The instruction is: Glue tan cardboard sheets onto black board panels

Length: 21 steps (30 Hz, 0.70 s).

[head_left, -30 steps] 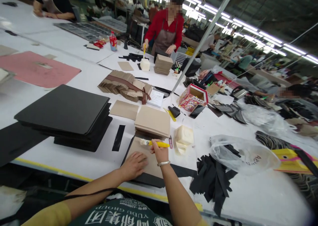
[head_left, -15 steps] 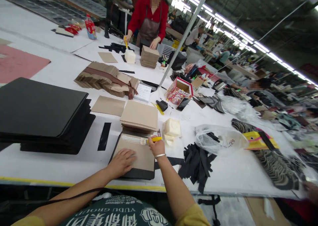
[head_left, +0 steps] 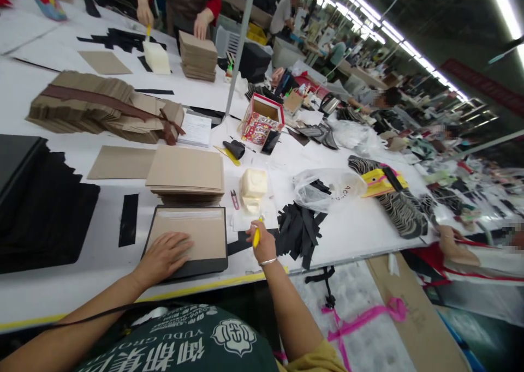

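My left hand (head_left: 168,253) lies flat with fingers stretched on a beige cardboard panel (head_left: 207,238), which rests on a larger black sheet (head_left: 200,268). A white glue-like streak runs along the panel's far edge. Off the panel to the right, my right hand (head_left: 264,244) is closed round a yellow-handled brush (head_left: 256,237). The brush tip points towards a cream-coloured glue container (head_left: 254,184) just beyond it. Small red-handled snips (head_left: 234,199) lie left of the container. Behind the panel stands a stack of beige cardboard (head_left: 186,167).
Black sheets (head_left: 41,214) are piled at left, near a black strip (head_left: 128,219). Cut black strips (head_left: 301,230) and a plastic bag (head_left: 327,189) lie right. Further back are a tied cardboard bundle (head_left: 102,107), a red box (head_left: 262,118) and a metal pole (head_left: 240,50). A co-worker (head_left: 186,6) stands opposite.
My right hand has moved the brush off the panel, right and towards me, near the glue container. My left hand stays on the panel. The camera view has turned right.
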Motion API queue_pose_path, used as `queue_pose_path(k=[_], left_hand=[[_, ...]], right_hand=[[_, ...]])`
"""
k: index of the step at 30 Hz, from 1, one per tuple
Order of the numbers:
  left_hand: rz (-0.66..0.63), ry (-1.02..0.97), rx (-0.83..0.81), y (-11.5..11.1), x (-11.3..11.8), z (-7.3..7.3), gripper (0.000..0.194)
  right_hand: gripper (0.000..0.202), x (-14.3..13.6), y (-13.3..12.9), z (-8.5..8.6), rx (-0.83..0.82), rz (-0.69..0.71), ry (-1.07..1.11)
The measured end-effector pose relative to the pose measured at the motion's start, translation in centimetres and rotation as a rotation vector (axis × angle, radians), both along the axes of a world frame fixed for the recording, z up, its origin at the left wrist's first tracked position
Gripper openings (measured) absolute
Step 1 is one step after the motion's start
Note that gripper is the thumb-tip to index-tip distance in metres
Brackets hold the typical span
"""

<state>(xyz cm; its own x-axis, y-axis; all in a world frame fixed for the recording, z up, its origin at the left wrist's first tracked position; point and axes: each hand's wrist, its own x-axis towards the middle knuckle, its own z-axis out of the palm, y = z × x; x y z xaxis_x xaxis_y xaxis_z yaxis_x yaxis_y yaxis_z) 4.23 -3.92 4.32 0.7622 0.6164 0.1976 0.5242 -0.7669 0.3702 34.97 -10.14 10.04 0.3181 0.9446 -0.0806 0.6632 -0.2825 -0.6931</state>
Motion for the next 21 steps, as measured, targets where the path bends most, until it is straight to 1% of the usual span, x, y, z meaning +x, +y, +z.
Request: queue_pose_path(k=[2,4,5,6,8,9,11,13,16,18,21], left_hand=[[-0.002,0.010,0.001,0.0,0.1,0.0,0.039],[0.005,0.025,0.005,-0.1,0.1,0.1,0.039],[0.008,0.033,0.008,-0.1,0.2,0.1,0.039],[0.009,0.040,0.010,-0.1,0.2,0.2,0.039],[0.010,0.049,0.012,-0.2,0.3,0.4,0.039],[0.010,0.051,0.012,-0.2,0.3,0.4,0.039],[0.010,0.049,0.008,-0.2,0.4,0.5,0.040],[0.011,0.044,0.003,-0.2,0.4,0.5,0.039],[0.017,0.033,-0.004,-0.2,0.4,0.4,0.038],[0.022,0.025,-0.015,-0.2,0.4,0.3,0.039],[0.019,0.029,-0.023,-0.2,0.4,0.2,0.040]], right_hand=[[0.021,-0.4,-2.3,-3.5,-0.047,0.084,-0.220],[0.021,-1.3,-4.1,-7.2,-0.001,0.261,-0.396],[0.023,-1.7,-4.7,-8.7,0.027,0.331,-0.442],[0.025,-2.1,-5.2,-9.9,0.051,0.381,-0.467],[0.025,-2.4,-5.6,-11.4,0.069,0.406,-0.473],[0.024,-2.3,-5.6,-11.7,0.071,0.392,-0.470],[0.021,-1.8,-5.3,-11.7,0.079,0.342,-0.482],[0.019,-1.1,-4.5,-11.4,0.054,0.246,-0.511],[0.023,-0.2,-2.7,-11.0,-0.069,0.090,-0.570],[0.025,0.0,-1.5,-10.9,-0.158,0.028,-0.593],[0.013,0.2,-0.2,-10.8,-0.228,-0.024,-0.590]])
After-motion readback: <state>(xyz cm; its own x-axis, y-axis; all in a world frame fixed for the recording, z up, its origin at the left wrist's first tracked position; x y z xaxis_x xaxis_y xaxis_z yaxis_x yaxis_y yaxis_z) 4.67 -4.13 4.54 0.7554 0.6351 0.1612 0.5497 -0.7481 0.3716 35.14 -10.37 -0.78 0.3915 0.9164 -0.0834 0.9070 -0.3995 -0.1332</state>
